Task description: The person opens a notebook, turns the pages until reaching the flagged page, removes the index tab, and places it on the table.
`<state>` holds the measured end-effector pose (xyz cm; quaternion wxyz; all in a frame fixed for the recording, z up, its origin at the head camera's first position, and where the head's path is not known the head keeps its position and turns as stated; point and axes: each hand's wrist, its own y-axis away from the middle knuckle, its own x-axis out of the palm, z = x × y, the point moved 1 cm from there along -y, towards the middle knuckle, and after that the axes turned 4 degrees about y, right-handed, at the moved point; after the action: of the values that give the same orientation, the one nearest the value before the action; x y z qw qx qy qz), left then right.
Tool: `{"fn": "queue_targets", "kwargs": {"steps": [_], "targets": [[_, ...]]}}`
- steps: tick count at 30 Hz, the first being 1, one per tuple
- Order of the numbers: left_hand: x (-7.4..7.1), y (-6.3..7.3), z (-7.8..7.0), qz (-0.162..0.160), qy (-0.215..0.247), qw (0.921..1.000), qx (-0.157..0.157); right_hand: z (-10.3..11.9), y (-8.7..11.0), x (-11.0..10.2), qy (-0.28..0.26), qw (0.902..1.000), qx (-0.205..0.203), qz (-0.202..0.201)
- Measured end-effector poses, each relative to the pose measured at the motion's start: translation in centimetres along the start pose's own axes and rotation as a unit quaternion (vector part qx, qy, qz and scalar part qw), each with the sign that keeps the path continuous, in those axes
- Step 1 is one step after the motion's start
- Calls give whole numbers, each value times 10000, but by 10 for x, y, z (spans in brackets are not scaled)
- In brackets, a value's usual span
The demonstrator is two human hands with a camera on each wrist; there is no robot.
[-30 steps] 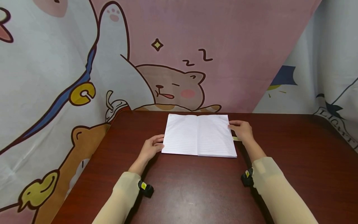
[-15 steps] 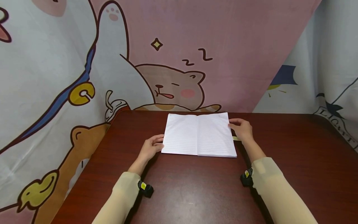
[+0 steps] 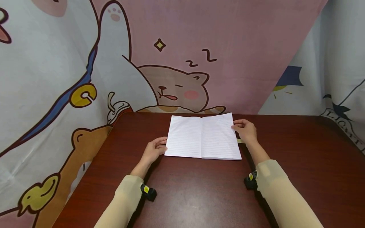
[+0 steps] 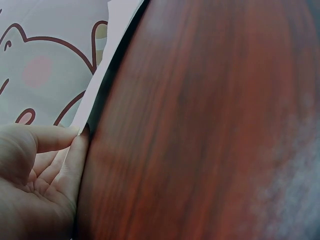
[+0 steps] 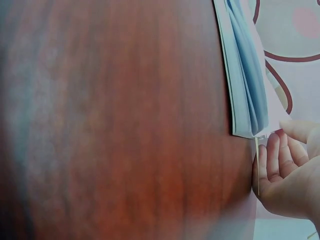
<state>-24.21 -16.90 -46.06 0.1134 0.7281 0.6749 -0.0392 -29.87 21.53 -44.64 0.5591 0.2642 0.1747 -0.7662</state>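
right grip [image 3: 246, 131] pinches the right page [image 3: 219, 136] by its edge, left grip [image 3: 153, 149] pinches the notebook [image 3: 186, 136] opposite; lift gently, avoiding creases.

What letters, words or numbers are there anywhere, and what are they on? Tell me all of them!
"Z", the bigger one: on the pink backdrop, above the sleeping animal drawing.
"Z", smaller and lower: same backdrop.
Probably "LIGHT": on the white cloth at the right; its last letters are unclear.
Notebook: ruled lines, no readable words.
Yellow patches on the wrist devices: too small to read.
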Motion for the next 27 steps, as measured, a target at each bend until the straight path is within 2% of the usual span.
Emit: {"fn": "queue_targets", "kwargs": {"steps": [12, 19, 27], "targets": [[-1, -1, 2, -3, 15, 10000, 27, 2, 3, -1, 208, 9996, -188, -69], [0, -2, 3, -3, -49, 10000, 18, 3, 3, -1, 239, 9996, -139, -87], [-1, -1, 2, 3, 34, 10000, 38, 4, 4, 0, 313, 9985, -394, -225]]}}
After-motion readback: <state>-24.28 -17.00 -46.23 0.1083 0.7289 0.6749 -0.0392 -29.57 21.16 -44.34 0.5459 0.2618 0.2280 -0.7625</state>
